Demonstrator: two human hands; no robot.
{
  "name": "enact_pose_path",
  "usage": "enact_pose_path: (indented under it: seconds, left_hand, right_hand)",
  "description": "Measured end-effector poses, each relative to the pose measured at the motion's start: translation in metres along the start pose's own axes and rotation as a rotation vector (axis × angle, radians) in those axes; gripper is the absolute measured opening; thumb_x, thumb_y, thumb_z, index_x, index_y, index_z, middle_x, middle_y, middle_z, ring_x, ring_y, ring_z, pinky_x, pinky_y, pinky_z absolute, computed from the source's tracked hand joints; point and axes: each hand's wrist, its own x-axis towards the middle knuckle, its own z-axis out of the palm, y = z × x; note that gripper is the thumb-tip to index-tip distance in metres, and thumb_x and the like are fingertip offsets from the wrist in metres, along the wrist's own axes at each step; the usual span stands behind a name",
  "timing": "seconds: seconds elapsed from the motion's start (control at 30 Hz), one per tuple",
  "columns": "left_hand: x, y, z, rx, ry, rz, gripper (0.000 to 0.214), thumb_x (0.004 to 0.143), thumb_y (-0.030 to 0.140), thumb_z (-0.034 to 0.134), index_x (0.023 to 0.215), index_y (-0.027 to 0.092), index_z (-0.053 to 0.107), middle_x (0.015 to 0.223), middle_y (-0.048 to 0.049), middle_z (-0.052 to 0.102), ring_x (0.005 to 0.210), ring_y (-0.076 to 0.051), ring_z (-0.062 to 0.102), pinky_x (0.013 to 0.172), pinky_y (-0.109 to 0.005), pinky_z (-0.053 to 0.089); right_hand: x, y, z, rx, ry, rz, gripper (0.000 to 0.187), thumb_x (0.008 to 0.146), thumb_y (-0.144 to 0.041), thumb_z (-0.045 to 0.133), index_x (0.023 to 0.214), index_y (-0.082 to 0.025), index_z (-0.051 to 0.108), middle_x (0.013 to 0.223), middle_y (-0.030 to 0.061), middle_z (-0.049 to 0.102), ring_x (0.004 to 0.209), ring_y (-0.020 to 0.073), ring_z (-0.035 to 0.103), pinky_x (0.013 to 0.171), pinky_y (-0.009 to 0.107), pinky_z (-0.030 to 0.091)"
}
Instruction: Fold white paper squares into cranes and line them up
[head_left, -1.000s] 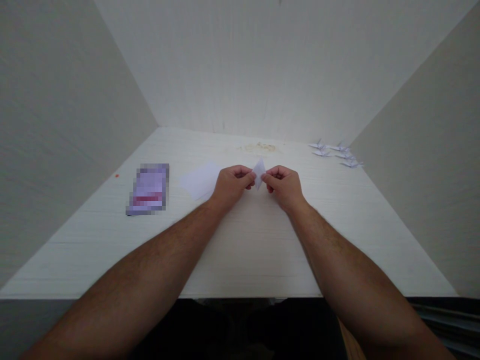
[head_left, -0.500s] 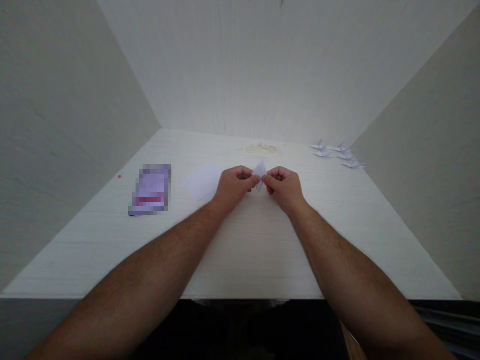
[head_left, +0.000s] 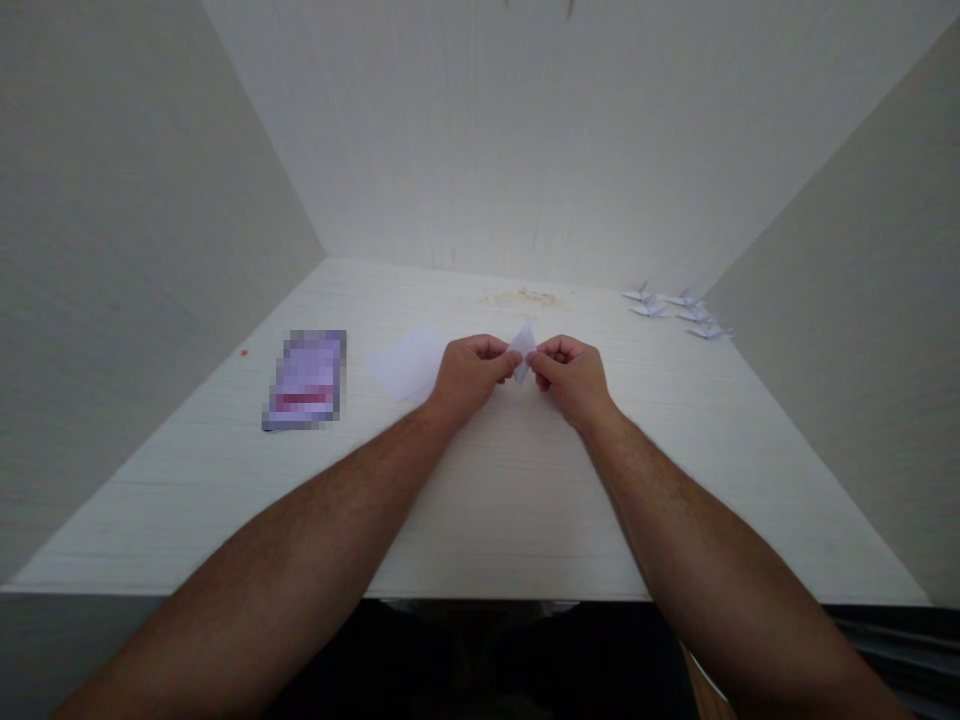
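Observation:
A small folded piece of white paper (head_left: 525,340), pointed at top and bottom, is held between my two hands above the middle of the table. My left hand (head_left: 474,372) pinches its left side between thumb and fingers. On the other side, the thumb and forefinger of my right hand (head_left: 571,372) grip the paper's right edge. The thumbs face each other closely near its lower half. Flat white paper sheets (head_left: 405,365) lie just left of my left hand, partly covered by it.
Several folded paper cranes (head_left: 686,310) stand at the back right. A flat item with a pixelated purple surface (head_left: 306,375) lies on the left. A brownish worn patch (head_left: 529,298) marks the table (head_left: 510,500) near the back wall. Walls enclose the back and both sides.
The view has shifted very slightly, so everything sits a few pixels further right. Both hands keep their pinch on the folded paper, with no clear change in its shape.

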Motion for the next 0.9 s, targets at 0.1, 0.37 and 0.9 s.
enact_pose_path:
  seconds: [0.1,0.37,0.9]
  left_hand:
    - [0.0009,-0.0018,0.0,-0.025,0.0,-0.006,0.016,0.067,0.029,0.076,0.065,0.016,0.066,0.057,0.0009,0.064,0.051,-0.009,0.053,0.052,-0.022,0.043]
    - [0.0033,-0.0052,-0.0007,-0.086,-0.027,-0.006,0.02,0.067,0.032,0.077,0.064,0.015,0.066,0.056,0.0002,0.063,0.05,-0.009,0.053,0.052,-0.023,0.042]
    - [0.0014,-0.0031,-0.0001,-0.062,-0.009,0.014,0.017,0.071,0.031,0.072,0.064,0.016,0.066,0.057,-0.0007,0.064,0.051,-0.009,0.053,0.053,-0.023,0.043]
  right_hand:
    - [0.0,0.0003,0.0001,-0.013,0.003,-0.001,0.019,0.068,-0.032,0.073,0.065,-0.019,0.06,0.048,-0.004,0.057,0.041,0.008,0.046,0.042,0.022,0.032]
    - [-0.0011,-0.0002,-0.0009,0.001,0.003,-0.002,0.019,0.067,-0.031,0.074,0.064,-0.019,0.059,0.048,-0.0042,0.057,0.041,0.008,0.046,0.041,0.022,0.032]
    - [0.0009,0.0032,-0.0001,0.014,0.002,0.011,0.02,0.067,-0.031,0.074,0.064,-0.02,0.058,0.048,-0.0042,0.056,0.041,0.0079,0.046,0.041,0.022,0.032]
